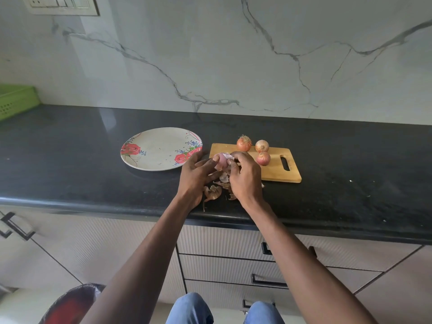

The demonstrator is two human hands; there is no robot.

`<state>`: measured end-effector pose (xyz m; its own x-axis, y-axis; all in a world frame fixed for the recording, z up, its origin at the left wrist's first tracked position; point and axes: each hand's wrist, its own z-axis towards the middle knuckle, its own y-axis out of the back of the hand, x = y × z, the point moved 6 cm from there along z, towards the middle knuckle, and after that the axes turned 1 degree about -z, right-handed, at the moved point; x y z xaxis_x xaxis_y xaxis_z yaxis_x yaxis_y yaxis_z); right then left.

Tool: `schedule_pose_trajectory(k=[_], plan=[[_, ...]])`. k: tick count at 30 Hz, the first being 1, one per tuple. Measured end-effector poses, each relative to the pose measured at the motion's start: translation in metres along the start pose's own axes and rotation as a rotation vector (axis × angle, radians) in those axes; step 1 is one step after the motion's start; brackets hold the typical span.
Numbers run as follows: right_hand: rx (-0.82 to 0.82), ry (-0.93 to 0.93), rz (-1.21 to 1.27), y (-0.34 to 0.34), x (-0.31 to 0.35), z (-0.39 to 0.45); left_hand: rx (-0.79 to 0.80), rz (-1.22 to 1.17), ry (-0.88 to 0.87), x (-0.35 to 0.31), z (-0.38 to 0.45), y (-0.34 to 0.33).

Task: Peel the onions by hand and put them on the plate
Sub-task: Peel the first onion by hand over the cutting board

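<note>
Head view: both hands work one onion (221,160) above the front edge of the black bench (93,164), just left of the wooden cutting board (273,170). Left hand (195,176) cradles it from below/left w/ fingers curled round it; right hand (245,174) comes over the top, fingertips pinching a flap of pale skin near the onion's upper side. Most of the bulb showing is pink-purple, so prob. the dry layers are largely off. Loose brown skins (214,191) lie on the bench under the hands.

Handling, as I judge it: bulb is firm and light, fairly slick once bare, so a cupped grip around the middle suits better than a fingertip hold. Skin is thin, papery, tears easily; best taken at a free edge by root or tip end and pulled along the curve.

Three unpeeled onions (261,146) sit on the far part of the board, close together. Floral plate (152,150) is on the bench left of the board, near the left hand, nothing on it yet.

Pose: both forearms reach fwd from the bottom of frame, converging; wrists about level, right wrist bent inward over the onion. A green basket (16,100) sits at the far left.
</note>
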<state>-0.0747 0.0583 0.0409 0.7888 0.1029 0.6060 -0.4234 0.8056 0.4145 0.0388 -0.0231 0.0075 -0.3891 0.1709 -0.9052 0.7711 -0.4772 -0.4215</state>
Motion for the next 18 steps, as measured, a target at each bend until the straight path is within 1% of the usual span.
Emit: schedule_pose_trajectory(k=[3, 5, 7, 10, 13, 15, 18], plan=[[-0.016, 0.094, -0.063, 0.0, 0.009, -0.003, 0.059, 0.091, -0.015, 0.001, -0.001, -0.004], [-0.012, 0.088, -0.064, -0.001, 0.009, -0.002, 0.076, 0.094, -0.02, 0.001, -0.002, -0.005], [-0.034, 0.03, -0.042, 0.0, 0.004, -0.001, 0.086, 0.088, -0.021, 0.001, -0.003, -0.004], [-0.079, -0.109, 0.035, 0.007, -0.003, 0.001, 0.089, 0.111, -0.02, 0.001, -0.003, -0.005], [-0.086, -0.245, 0.09, 0.015, -0.007, 0.002, 0.089, 0.098, -0.011, 0.002, -0.003, -0.006], [-0.087, -0.288, 0.106, 0.018, -0.009, 0.001, 0.104, 0.08, 0.002, 0.003, -0.003, -0.006], [-0.079, -0.293, 0.118, 0.016, -0.012, 0.001, 0.11, 0.042, 0.03, 0.003, -0.003, -0.006]])
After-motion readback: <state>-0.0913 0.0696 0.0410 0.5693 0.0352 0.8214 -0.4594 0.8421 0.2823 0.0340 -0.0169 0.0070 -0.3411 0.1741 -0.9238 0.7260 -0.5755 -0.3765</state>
